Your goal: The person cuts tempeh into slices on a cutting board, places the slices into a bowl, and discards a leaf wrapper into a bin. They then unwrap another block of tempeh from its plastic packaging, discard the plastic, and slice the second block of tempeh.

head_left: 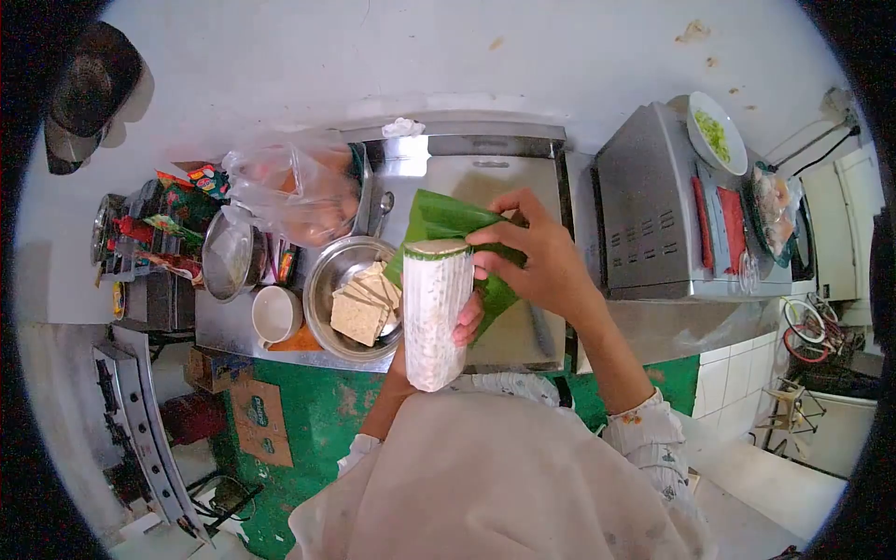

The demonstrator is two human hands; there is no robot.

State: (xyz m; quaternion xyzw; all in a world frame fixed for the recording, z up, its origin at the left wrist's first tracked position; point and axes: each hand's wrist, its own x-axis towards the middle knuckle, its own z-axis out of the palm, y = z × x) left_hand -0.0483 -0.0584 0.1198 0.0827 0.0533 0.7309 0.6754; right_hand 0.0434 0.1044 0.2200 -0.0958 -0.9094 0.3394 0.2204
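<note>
A thick white ribbed log [436, 322], which looks like tempeh, is held upright in front of my chest. Its top end is flat and beige, with a green rim. My left hand [469, 317] grips it from behind; only some fingers show at its right side. A green banana leaf [448, 217] stands up behind the log and hangs down on its right. With thumb and fingers closed, my right hand [530, 252] pinches the leaf near the log's top edge. Beneath lies a cutting board [504, 341] with a knife [540, 331] at its right.
Left of the board, a steel bowl [322, 341] holds several beige slices [359, 313]. A white mug [277, 315], a spoon [384, 210], a plastic bag [299, 187] and packets stand around it. At right, a metal oven-like box [644, 205] carries a white bowl [717, 135] of chopped greens.
</note>
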